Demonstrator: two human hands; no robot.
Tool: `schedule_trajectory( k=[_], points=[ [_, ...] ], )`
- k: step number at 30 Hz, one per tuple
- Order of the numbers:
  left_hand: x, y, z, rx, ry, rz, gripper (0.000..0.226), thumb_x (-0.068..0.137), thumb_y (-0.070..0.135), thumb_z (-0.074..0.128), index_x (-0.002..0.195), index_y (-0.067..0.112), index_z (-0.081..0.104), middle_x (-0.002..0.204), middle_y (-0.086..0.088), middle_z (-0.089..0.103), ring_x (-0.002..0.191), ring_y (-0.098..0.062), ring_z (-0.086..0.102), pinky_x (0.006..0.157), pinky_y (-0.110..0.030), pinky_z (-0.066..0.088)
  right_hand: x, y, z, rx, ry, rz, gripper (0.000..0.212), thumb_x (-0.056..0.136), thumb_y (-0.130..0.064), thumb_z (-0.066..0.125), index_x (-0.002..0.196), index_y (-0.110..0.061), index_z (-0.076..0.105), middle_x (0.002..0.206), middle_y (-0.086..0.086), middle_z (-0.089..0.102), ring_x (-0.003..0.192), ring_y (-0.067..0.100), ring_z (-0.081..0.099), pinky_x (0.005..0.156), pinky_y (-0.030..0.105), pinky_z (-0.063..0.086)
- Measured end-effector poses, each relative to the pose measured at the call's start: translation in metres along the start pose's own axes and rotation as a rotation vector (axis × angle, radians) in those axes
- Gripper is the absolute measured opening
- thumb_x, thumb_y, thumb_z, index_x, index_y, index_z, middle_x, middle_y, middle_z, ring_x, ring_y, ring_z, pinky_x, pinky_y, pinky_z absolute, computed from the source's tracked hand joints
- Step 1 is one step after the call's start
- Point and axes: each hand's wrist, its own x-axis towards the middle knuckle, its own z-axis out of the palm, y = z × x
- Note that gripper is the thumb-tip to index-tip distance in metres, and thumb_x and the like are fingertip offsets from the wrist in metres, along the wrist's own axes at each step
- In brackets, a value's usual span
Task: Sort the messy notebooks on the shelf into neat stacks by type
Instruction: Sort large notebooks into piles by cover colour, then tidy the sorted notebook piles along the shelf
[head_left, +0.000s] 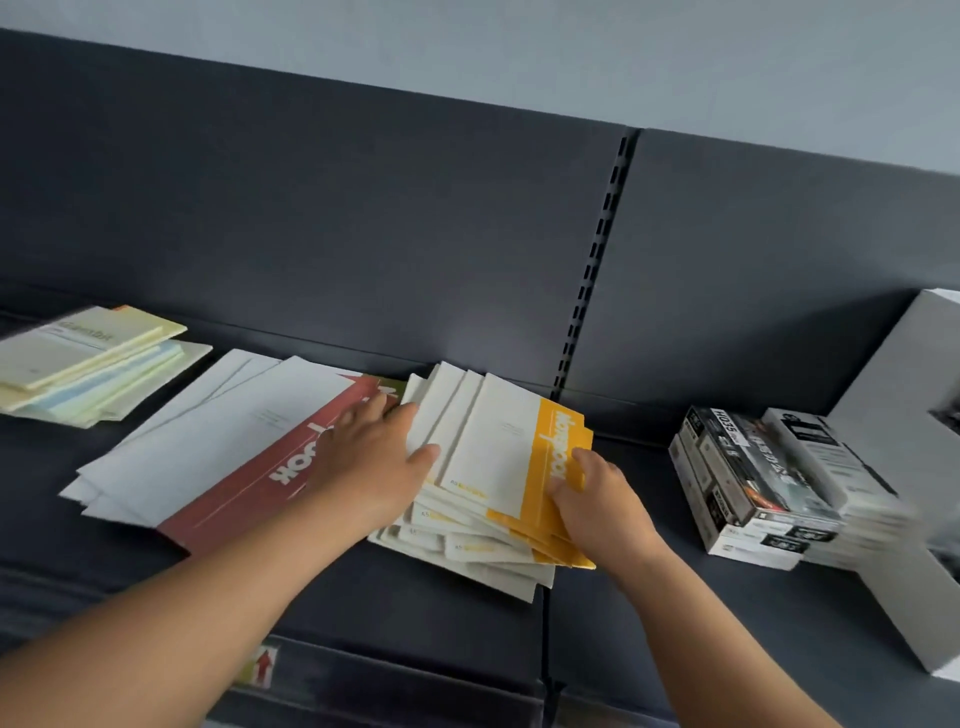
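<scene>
Yellow notebooks (493, 447) fanned between hands — left hand (371, 457) grips one side, right hand (597, 499) pinches yellow edge

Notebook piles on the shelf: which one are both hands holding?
The yellow-banded pile, gripped by the left hand and right hand; the red-banded pile and pastel pile lie to its left.

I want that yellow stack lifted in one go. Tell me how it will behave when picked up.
The yellow stack is fanned unevenly, so its notebooks will probably slide apart if lifted by one edge. They look thin and soft-covered, so likely floppy and light. With the left hand and right hand holding opposite sides, it should stay together.
</scene>
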Motion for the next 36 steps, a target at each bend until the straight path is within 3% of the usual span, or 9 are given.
schedule_trajectory(
  k=[4,14,19,29,36],
  points=[
    [-0.010,-0.009,-0.007,0.039,0.028,0.011,0.059,0.096,0.051,0.038,0.149,0.030,0.024,0.159,0.001,0.014,0.145,-0.022,0.013,0.115,-0.042,0.020,-0.005,-0.006,0.007,-0.151,0.050,-0.102,0.050,0.098,-0.030,0.041,0.146,-0.017,0.033,0.151,0.004,0.032,0.134,0.031,0.034,0.104,0.041,0.034],
    [-0.055,-0.090,-0.050,0.161,0.151,0.010,0.064,0.096,0.054,0.037,0.151,0.029,0.015,0.161,-0.002,0.009,0.147,-0.022,0.007,0.116,-0.042,0.009,-0.044,-0.088,0.053,-0.481,0.114,-0.463,0.057,0.098,-0.047,0.040,0.149,-0.023,0.029,0.160,0.003,0.018,0.147,0.026,0.014,0.118,0.042,0.015],
    [-0.094,-0.179,-0.088,0.193,0.198,-0.048,0.068,0.095,0.056,0.039,0.152,0.028,0.016,0.160,-0.001,0.014,0.146,-0.021,0.012,0.115,-0.040,0.011,-0.079,-0.159,0.108,-0.467,0.102,-0.549,0.054,0.097,-0.051,0.039,0.145,-0.024,0.038,0.157,0.001,0.027,0.145,0.025,0.020,0.118,0.046,0.018],
    [-0.182,-0.386,-0.174,0.283,0.278,-0.193,0.073,0.093,0.061,0.037,0.153,0.027,0.013,0.161,-0.003,0.012,0.147,-0.023,0.007,0.117,-0.041,0.006,-0.173,-0.323,0.253,-0.428,-0.013,-0.751,0.058,0.098,-0.053,0.037,0.147,-0.024,0.033,0.157,0.001,0.026,0.145,0.024,0.021,0.118,0.045,0.019],
    [-0.217,-0.490,-0.224,0.313,0.298,-0.315,0.073,0.092,0.061,0.039,0.152,0.027,0.014,0.160,-0.003,0.016,0.146,-0.022,0.012,0.117,-0.043,0.009,-0.207,-0.417,0.322,-0.386,-0.095,-0.856,0.059,0.096,-0.053,0.041,0.147,-0.024,0.033,0.157,0.001,0.026,0.145,0.022,0.021,0.118,0.044,0.017]
  ],
)
